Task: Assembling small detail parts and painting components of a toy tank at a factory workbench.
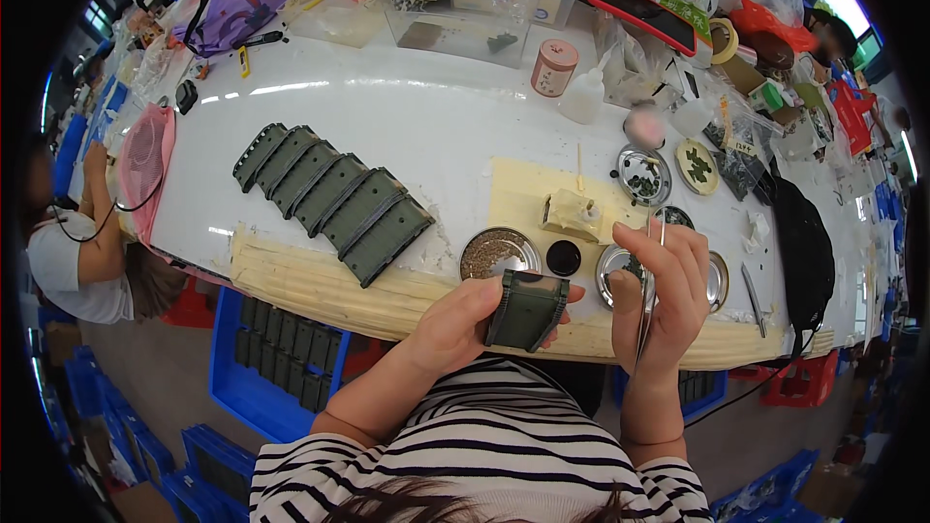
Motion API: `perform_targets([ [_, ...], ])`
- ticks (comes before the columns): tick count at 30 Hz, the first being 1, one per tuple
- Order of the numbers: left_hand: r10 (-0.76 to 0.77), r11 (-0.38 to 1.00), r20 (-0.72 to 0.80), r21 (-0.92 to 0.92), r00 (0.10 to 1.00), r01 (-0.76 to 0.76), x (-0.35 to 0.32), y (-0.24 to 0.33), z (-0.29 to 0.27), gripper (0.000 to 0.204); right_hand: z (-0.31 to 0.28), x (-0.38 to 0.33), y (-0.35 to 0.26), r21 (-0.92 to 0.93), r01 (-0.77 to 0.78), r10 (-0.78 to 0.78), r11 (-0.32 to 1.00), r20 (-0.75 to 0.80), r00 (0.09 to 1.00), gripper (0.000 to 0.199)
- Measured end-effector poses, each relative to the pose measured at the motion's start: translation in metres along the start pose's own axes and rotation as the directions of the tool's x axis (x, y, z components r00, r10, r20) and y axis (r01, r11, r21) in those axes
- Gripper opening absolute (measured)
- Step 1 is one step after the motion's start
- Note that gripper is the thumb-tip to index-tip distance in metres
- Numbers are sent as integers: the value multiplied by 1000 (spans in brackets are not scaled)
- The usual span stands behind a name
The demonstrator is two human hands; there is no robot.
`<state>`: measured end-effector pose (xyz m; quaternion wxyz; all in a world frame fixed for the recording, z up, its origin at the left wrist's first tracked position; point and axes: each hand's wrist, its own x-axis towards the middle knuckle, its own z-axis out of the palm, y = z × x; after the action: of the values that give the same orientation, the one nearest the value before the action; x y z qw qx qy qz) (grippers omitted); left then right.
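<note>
My left hand is wrapped round a small dark green box-shaped model piece, held tilted over the table's padded front edge. To its right, my right hand is raised with long metal tweezers between thumb and fingers. Whether the tweezers' tips grip anything is too small to tell. Beyond the hands lie a round tin of brown grit, a small black round pot and a yellowish block. Several similar green pieces stand in a slanting row at left.
Round dishes, one a metal dish with dark green bits, and a cream lid sit at right. A second metal tool and a black bag lie farther right. Below, a blue crate holds green pieces. Someone sits at far left.
</note>
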<state>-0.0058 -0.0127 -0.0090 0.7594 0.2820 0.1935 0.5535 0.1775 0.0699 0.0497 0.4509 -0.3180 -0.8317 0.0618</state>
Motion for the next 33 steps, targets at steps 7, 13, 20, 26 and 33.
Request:
perform_targets([
  [7,-10,948,-261,305,965,93,-28,25,13,65,-7,-5,0,-2,-42,42,999,10,999,30],
  [13,321,656,-404,747,857,106,-64,46,-4,52,-5,-13,0,20,-69,68,997,26,997,28],
  [20,583,-64,-87,986,808,152,-55,46,-11,49,-7,-19,-11,39,-70,68,997,47,997,27],
  [26,681,-314,52,922,731,226,-58,33,-16,55,-12,-25,-14,31,-77,75,997,60,995,27],
  [33,707,-378,78,882,702,283,-63,29,-17,46,-11,-29,-19,71,-71,66,995,71,995,23],
])
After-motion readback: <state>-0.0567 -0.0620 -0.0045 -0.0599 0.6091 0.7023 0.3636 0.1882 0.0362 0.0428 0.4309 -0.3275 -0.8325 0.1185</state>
